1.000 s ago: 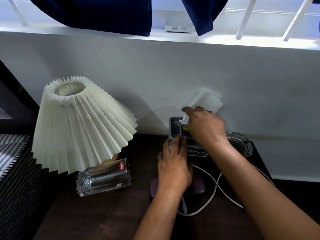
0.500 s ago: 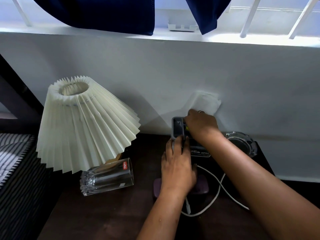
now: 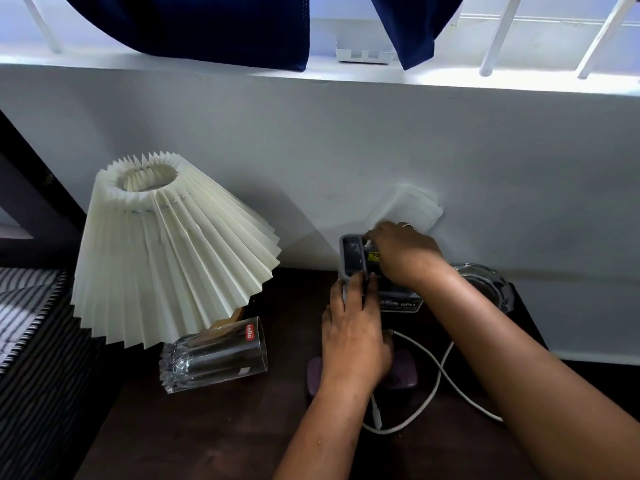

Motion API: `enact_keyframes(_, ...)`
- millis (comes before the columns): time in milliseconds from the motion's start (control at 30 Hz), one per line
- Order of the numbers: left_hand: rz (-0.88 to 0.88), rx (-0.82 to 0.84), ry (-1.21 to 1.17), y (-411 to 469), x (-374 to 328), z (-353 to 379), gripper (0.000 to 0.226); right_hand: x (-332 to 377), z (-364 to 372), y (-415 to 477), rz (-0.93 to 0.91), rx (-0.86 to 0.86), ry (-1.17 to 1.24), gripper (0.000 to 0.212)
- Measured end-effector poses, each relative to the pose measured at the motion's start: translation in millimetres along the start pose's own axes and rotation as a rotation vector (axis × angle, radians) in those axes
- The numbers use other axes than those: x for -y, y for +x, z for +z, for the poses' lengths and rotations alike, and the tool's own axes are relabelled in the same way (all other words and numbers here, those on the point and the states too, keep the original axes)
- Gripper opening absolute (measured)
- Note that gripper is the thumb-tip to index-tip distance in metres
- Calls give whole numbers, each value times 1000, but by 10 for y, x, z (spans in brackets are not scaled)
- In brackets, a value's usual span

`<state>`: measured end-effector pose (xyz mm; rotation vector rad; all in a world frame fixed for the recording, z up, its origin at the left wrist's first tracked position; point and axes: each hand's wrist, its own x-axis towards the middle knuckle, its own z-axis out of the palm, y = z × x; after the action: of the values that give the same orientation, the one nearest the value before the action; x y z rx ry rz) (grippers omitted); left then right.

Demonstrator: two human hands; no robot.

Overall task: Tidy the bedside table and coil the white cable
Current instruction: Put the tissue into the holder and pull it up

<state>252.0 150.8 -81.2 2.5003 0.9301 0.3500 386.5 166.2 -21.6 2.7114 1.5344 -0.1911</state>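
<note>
A grey box (image 3: pixel 351 254) with a label stands against the wall at the back of the dark bedside table (image 3: pixel 207 427). A white tissue (image 3: pixel 412 209) sticks up out of it. My right hand (image 3: pixel 401 252) pinches the tissue's lower end over the box's top. My left hand (image 3: pixel 353 334) lies flat with its fingertips pressed on the box's front, steadying it. The white cable (image 3: pixel 440 372) lies in loose loops on the table to the right of my left wrist, its plug end near my left forearm.
A purple pad-like object (image 3: pixel 403 374) lies under my left hand. A drinking glass (image 3: pixel 214 355) lies on its side beside the pleated lamp (image 3: pixel 166 251). A glass ashtray (image 3: pixel 491 289) sits at the back right. Striped bedding (image 3: pixel 24 306) is at the left.
My right hand's fingers have curled down toward the box's top with the tissue, which now stands slightly lower. My left hand stays on the box's front.
</note>
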Motion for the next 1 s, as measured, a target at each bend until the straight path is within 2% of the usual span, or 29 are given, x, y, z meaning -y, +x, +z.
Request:
enact_keyframes(200, -8, 35, 19, 6, 1, 1, 76, 110, 83, 33, 10, -1, -90, 36)
enact_keyframes(333, -6, 30, 16, -3, 1, -2, 76, 70, 64, 8, 13, -24, 145, 41)
enact_keyframes(400, 1, 23, 16, -8, 0, -4, 78, -2, 47, -31, 29, -124, 247, 44)
enact_keyframes(533, 6, 31, 16, -9, 8, -2, 80, -169, 30, -102, 93, -542, 282, 33)
enact_keyframes(600, 9, 26, 7, -5, 9, -4, 79, -248, 13, -96, 168, -608, 314, 28)
enact_keyframes(767, 3, 27, -6, 3, 10, -2, 78, -374, 9, -53, 324, -580, 430, 18)
enact_keyframes(900, 2, 46, -12, -3, 17, -11, 78, -412, 35, -9, 329, -424, 776, 19)
enact_keyframes(1000, 11, 55, -35, -4, 30, -15, 77, -433, 103, 11, 255, -372, 697, 31)
